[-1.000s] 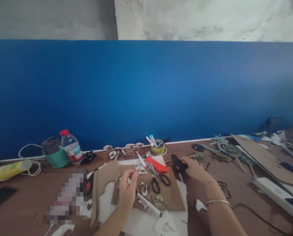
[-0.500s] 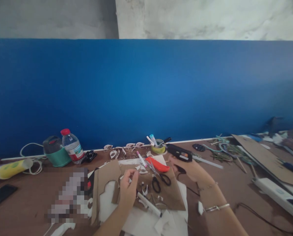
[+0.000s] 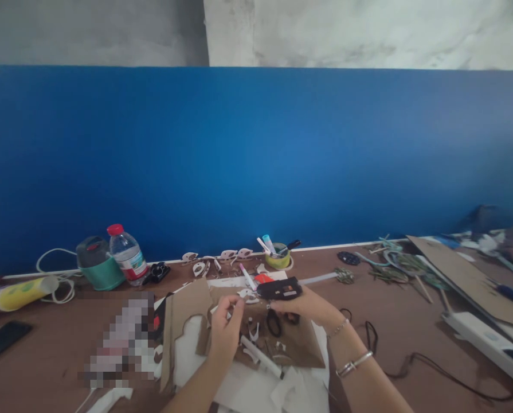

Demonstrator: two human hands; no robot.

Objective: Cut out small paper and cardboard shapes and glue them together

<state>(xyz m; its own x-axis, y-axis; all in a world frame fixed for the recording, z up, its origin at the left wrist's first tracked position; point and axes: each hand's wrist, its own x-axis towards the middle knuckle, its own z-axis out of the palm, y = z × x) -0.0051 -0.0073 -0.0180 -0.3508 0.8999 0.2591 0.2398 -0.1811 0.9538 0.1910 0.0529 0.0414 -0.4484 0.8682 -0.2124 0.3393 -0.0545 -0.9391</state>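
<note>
My right hand (image 3: pixel 297 307) is wrapped round a black hot glue gun (image 3: pixel 280 288), its tip pointing left and a pale glue stick (image 3: pixel 318 279) sticking out of its back. My left hand (image 3: pixel 225 324) pinches a small white piece (image 3: pixel 228 315), mostly hidden by the fingers. Between the hands lies a white leaf-like cut-out (image 3: pixel 248 295), close to the gun's tip. Black-handled scissors (image 3: pixel 274 324) rest on the brown cardboard (image 3: pixel 301 350), partly covered by the gun and my right hand. A white marker (image 3: pixel 262 357) lies in front among small scraps.
Several white cut-outs (image 3: pixel 228 255) line the table's back edge beside a yellow tape roll (image 3: pixel 278 261) holding pens. A bottle (image 3: pixel 128 258) and a green container (image 3: pixel 99 269) stand at left. A power strip (image 3: pixel 488 344) and a black cord (image 3: pixel 437 376) lie at right.
My right hand has brought the glue gun left and nearer to my left hand, over the scissors and the red-orange object. My left hand has stayed almost still.
</note>
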